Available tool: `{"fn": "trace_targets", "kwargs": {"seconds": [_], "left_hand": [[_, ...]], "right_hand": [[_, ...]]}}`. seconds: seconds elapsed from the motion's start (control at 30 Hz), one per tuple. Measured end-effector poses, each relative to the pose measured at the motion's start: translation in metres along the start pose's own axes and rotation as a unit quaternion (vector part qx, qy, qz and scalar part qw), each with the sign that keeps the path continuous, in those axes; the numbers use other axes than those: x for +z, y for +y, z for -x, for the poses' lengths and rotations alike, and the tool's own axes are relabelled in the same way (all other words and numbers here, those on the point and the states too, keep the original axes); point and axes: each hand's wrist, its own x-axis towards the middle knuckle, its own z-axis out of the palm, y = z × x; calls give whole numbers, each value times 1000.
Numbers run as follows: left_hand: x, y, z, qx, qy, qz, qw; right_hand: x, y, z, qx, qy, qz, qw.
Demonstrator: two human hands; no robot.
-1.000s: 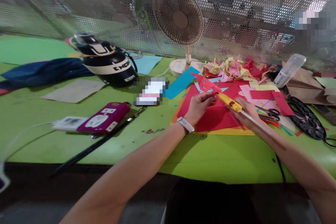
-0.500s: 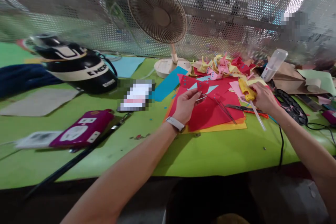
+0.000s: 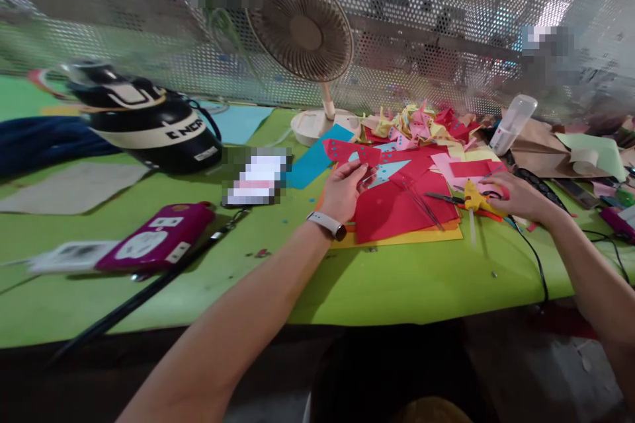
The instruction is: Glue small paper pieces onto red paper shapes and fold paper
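Observation:
My left hand (image 3: 346, 190), with a watch on its wrist, pinches a red paper piece (image 3: 353, 152) with blue dots, above a stack of red sheets (image 3: 397, 215). A hot glue gun (image 3: 476, 198), yellow with a clear glue stick, rests low over orange-handled scissors (image 3: 446, 198) at the stack's right edge. Right beside it is my right hand (image 3: 520, 197), its fingers stretched out and apart; whether they still touch the gun's handle is hard to see. A pair of tweezers (image 3: 424, 201) lies on the red sheets. Pale blue paper (image 3: 389, 174) shows behind my left fingers.
Folded paper scraps (image 3: 421, 122) are heaped behind the stack, beside a white fan (image 3: 302, 33). To the left stand a black jug (image 3: 153, 125), a phone (image 3: 258, 178) and a purple case (image 3: 156, 238). A clear bottle (image 3: 516, 122) leans at right; a black cord (image 3: 538, 258) hangs off the edge.
My right hand has moved right and down with the glue gun, which now sits lower by the scissors. Its fingers have spread. My left hand has tilted the red paper piece slightly leftward.

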Motion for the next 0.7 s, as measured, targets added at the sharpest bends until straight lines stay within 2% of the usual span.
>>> {"fn": "trace_targets", "kwargs": {"seconds": [0.07, 0.13, 0.27, 0.33, 0.43, 0.6, 0.67, 0.7], "left_hand": [[-1, 0, -2, 1, 13, 0, 1000], [-1, 1, -2, 3, 20, 0, 1000], [-3, 3, -2, 4, 23, 1, 1000], [-3, 5, -2, 2, 33, 7, 999], [-3, 8, -2, -1, 48, 19, 999], [-4, 11, -1, -14, 57, 25, 998], [-4, 11, 0, -20, 62, 25, 998], [-4, 10, 0, -23, 66, 26, 997]], "right_hand": [[4, -21, -9, -59, 1, -8, 998], [15, -44, -22, -130, -27, 13, 991], [38, -86, -48, -270, -117, 152, 944], [42, -100, -55, -320, -123, 207, 916], [42, -108, -61, -380, -108, 242, 886], [44, -102, -61, -489, -67, 227, 839], [46, -99, -61, -494, -64, 206, 843], [47, -97, -61, -469, -59, 178, 863]]}}
